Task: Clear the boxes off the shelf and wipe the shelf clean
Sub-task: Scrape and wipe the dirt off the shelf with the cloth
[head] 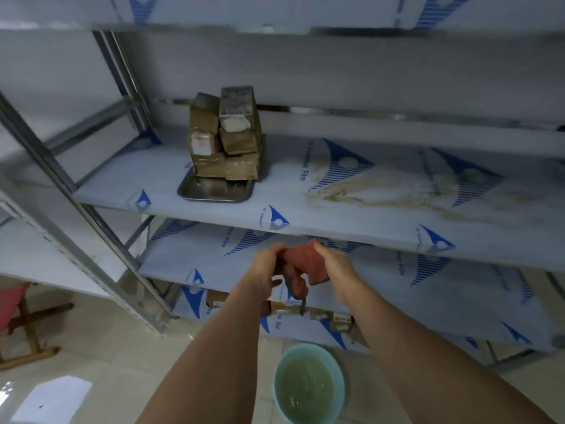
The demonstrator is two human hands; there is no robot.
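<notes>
So the job is looking barely begun. Starting at the left, the shelf (159, 182), covered in protective film printed with blue logos, is carrying a metal tray (214, 191), and a stack of brown boxes (227, 139) is sitting partly on the back of that tray, piled several high and leaning a little unevenly. None of these boxes is looking cleared yet, so that half of the task is waiting.

Moving toward the middle, in front of the shelf's front edge, the left hand (264, 267) is gripping one end of a red cloth (301, 264), fingers curled closed around it, while the right hand (334, 264) is pinching the other end just as tightly. The two hands are holding the cloth between them above a pale green bowl (308, 384) of murky water on the floor, which suggests wringing, though the picture is a little blurred here.

Further right, a wide yellowish stain (382, 191) is spreading across the shelf surface, well apart from the boxes. It is reading as still dirty, so the wiping is also looking largely undone there.
</notes>
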